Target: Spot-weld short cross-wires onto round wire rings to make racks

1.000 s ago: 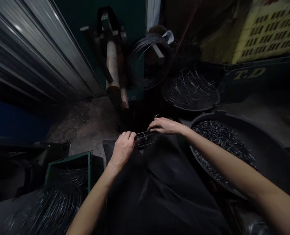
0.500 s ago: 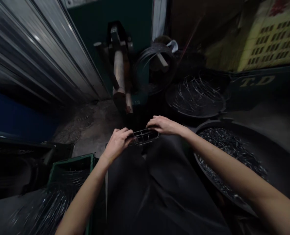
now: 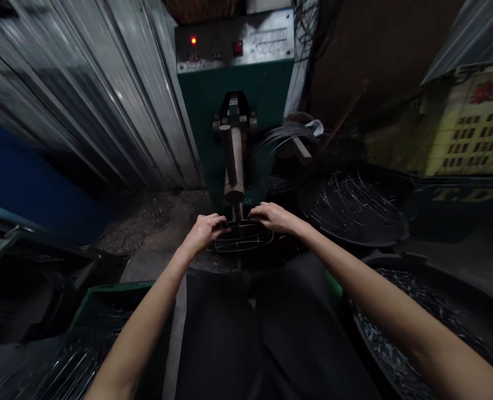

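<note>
"Where is the oblong frame of thin silvery wire (image 3: 246, 242) held?"

"It is held between both hands, beyond the dark cloth (image 3: 217, 328) covering the knees and near the thick grey cylindrical arm (image 3: 234, 166) of a green box-shaped metal machine (image 3: 267, 91). Whether the machine is touched by it cannot be told."

"And the fingers?"

"The frame's left end is gripped by the curled fingers of the left hand (image 3: 205, 230); its far edge, toward the right end, is gripped by those of the right hand (image 3: 273, 216). The fingertips are lost in shadow."

"Is anything lit?"

"A small round red light (image 3: 193, 40), near the left edge of the machine's top panel (image 3: 267, 41)."

"What is seen at the right?"

"Small silvery metal pieces (image 3: 390, 350) are heaped along the left rim of a large round black basin (image 3: 475, 300). Beyond its far rim, loose bent wires (image 3: 354, 194) are strewn across a shallow round black pan (image 3: 367, 241)."
</note>
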Motion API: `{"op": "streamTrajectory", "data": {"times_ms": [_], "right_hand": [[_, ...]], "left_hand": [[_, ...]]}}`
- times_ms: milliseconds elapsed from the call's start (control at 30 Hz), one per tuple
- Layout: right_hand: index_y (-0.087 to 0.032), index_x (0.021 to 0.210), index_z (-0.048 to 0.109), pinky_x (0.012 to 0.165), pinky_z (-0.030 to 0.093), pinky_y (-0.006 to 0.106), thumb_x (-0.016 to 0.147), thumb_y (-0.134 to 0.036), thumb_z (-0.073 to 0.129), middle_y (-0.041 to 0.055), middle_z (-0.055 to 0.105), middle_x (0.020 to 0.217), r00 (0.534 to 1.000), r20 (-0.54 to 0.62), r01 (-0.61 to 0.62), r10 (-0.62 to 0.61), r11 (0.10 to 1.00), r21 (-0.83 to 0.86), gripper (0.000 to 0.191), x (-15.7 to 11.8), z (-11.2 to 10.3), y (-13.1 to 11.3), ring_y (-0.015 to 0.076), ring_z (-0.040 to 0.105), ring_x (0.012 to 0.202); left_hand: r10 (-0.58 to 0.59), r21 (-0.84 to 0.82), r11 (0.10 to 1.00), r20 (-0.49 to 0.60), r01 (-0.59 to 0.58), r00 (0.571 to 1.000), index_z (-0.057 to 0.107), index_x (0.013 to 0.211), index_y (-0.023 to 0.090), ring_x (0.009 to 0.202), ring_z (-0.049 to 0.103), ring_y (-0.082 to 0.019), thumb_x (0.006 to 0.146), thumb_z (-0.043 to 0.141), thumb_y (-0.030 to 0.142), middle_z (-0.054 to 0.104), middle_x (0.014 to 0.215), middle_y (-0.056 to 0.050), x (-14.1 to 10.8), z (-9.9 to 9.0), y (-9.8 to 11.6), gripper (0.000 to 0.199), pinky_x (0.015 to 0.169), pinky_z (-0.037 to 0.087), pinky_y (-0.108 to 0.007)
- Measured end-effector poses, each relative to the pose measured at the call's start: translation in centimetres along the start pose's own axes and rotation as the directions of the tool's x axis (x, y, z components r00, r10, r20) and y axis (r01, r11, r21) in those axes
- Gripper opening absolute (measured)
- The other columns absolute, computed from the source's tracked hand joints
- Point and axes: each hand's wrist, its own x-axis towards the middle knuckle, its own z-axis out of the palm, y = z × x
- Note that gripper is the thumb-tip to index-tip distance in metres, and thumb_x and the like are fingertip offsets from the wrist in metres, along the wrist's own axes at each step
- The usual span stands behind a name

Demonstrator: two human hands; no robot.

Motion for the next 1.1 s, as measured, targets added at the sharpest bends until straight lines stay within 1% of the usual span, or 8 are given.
{"op": "streamTrajectory", "data": {"times_ms": [167, 333, 500, 600, 700, 833, 967, 1100], "right_hand": [[-0.019, 0.101, 0.064, 0.073, 0.034, 0.026, 0.088, -0.025, 0.044, 0.0058, 0.064, 0.090, 1.000, -0.015, -0.027, 0.027, 0.999, -0.043, 0.024, 0.8, 0.0, 0.7, 0.0165, 0.050, 0.079], [-0.020, 0.100, 0.065, 0.074, 0.034, 0.027, 0.088, -0.025, 0.045, 0.0051, 0.065, 0.091, 0.999, -0.014, -0.035, 0.035, 0.998, -0.050, 0.023, 1.0, 0.0, 0.9, 0.0164, 0.052, 0.081], [-0.019, 0.101, 0.065, 0.073, 0.036, 0.027, 0.088, -0.024, 0.044, 0.0061, 0.067, 0.093, 0.999, 0.009, -0.036, 0.037, 0.998, -0.045, 0.025, 0.9, -0.2, 0.3, 0.0174, 0.054, 0.083], [-0.019, 0.097, 0.066, 0.073, 0.036, 0.026, 0.089, -0.025, 0.044, 0.0057, 0.067, 0.093, 0.998, 0.011, -0.069, 0.069, 0.998, -0.007, 0.024, 0.9, -0.2, 0.3, 0.0168, 0.055, 0.084], [-0.019, 0.099, 0.067, 0.068, 0.035, 0.024, 0.088, -0.028, 0.046, 0.0057, 0.067, 0.089, 0.996, 0.013, -0.094, 0.094, 0.996, 0.008, 0.025, 1.0, -0.2, 0.4, 0.0158, 0.055, 0.079], [-0.018, 0.099, 0.067, 0.065, 0.032, 0.022, 0.086, -0.026, 0.048, 0.0043, 0.066, 0.083, 0.995, 0.065, -0.074, 0.073, 0.997, 0.017, 0.024, 1.3, -0.7, 0.5, 0.0138, 0.053, 0.074], [-0.018, 0.093, 0.068, 0.062, 0.031, 0.021, 0.086, -0.027, 0.047, 0.0026, 0.066, 0.080, 0.992, 0.098, -0.085, 0.082, 0.996, 0.026, 0.024, 1.4, -1.1, 0.3, 0.0126, 0.053, 0.070], [-0.019, 0.097, 0.067, 0.060, 0.030, 0.021, 0.085, -0.029, 0.047, 0.0018, 0.066, 0.080, 0.994, 0.085, -0.076, 0.075, 0.997, 0.015, 0.025, 1.3, -1.3, 0.1, 0.0118, 0.052, 0.067]], "left_hand": [[0.006, -0.026, 1.000, -0.008, -0.006, 1.000, 0.065, 0.088, 0.016, 0.064, 0.053, -0.010, 0.081, 0.059, 0.034, 0.059, 0.074, 0.000, 1.0, 0.3, -1.2, 0.020, 0.063, 0.038, -0.020], [0.024, -0.086, 0.996, 0.004, -0.023, 1.000, 0.065, 0.090, 0.017, 0.069, 0.056, -0.011, 0.083, 0.056, 0.034, 0.061, 0.078, -0.002, 1.3, 0.3, -1.7, 0.021, 0.067, 0.040, -0.020], [0.038, -0.120, 0.992, 0.032, -0.034, 0.999, 0.064, 0.083, 0.016, 0.067, 0.054, -0.011, 0.081, 0.058, 0.034, 0.060, 0.076, -0.001, 1.4, 0.1, -1.7, 0.019, 0.065, 0.039, -0.021], [0.020, -0.135, 0.991, 0.040, -0.014, 0.999, 0.063, 0.077, 0.016, 0.066, 0.053, -0.011, 0.079, 0.060, 0.034, 0.059, 0.073, 0.000, 1.6, 0.2, -1.8, 0.018, 0.064, 0.039, -0.021], [0.007, -0.143, 0.990, 0.055, 0.001, 0.998, 0.064, 0.078, 0.016, 0.065, 0.052, -0.011, 0.077, 0.061, 0.034, 0.058, 0.073, 0.000, 1.6, 0.3, -2.1, 0.019, 0.063, 0.039, -0.021], [0.022, -0.182, 0.983, 0.049, -0.012, 0.999, 0.064, 0.085, 0.016, 0.069, 0.055, -0.012, 0.077, 0.061, 0.035, 0.061, 0.078, -0.001, 1.7, 0.2, -2.4, 0.020, 0.066, 0.041, -0.022], [-0.013, -0.189, 0.982, 0.060, 0.024, 0.998, 0.065, 0.082, 0.016, 0.071, 0.056, -0.013, 0.076, 0.062, 0.036, 0.063, 0.077, -0.001, 1.7, 0.1, -1.9, 0.021, 0.069, 0.043, -0.023], [-0.067, -0.270, 0.959, 0.072, 0.084, 0.995, 0.064, 0.085, 0.016, 0.078, 0.058, -0.014, 0.076, 0.060, 0.040, 0.065, 0.083, -0.002, 1.5, -0.2, -1.9, 0.026, 0.073, 0.045, -0.025]]}}
